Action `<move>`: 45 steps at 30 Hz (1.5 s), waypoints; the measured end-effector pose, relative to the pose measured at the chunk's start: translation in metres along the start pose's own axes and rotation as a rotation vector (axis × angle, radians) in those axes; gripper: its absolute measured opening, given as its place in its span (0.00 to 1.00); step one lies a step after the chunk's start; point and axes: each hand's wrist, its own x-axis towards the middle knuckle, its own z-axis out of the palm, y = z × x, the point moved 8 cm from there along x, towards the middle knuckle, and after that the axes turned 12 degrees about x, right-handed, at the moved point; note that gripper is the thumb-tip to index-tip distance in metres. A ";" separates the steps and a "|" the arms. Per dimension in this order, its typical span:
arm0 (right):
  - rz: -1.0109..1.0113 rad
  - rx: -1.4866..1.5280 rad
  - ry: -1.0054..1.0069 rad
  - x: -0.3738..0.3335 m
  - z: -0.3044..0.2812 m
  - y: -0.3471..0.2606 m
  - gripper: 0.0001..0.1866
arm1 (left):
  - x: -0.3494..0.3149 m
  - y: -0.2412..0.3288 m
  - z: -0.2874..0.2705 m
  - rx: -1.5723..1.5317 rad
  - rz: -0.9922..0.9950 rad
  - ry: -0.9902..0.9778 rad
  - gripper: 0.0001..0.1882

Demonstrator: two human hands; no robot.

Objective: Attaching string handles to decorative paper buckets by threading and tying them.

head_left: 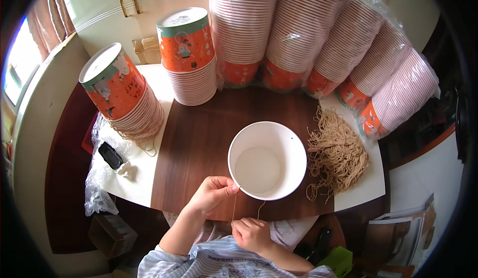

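A white-lined paper bucket (292, 178) faces me mouth up near the front edge of the brown board. My left hand (213, 194) pinches the near left of its rim between thumb and fingers. A thin tan cord (234, 207) runs from that pinch down toward my lap. Below the board's edge, my right hand (251, 233) is closed around the cord, and another short length of it shows between this hand and the bucket. To the bucket's right lies a heap of loose tan cords (340, 151).
Nested bucket stacks in clear plastic (313, 36) line the back. At the left stand two unwrapped stacks (188, 54), (122, 86), the nearer with cords hanging from its rims. A black plastic container (110, 155) sits by crumpled plastic (98, 186). A cardboard box (112, 235) is below.
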 end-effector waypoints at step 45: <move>0.047 0.029 0.034 -0.012 0.006 0.005 0.03 | -0.058 -0.039 0.005 0.185 0.025 0.243 0.06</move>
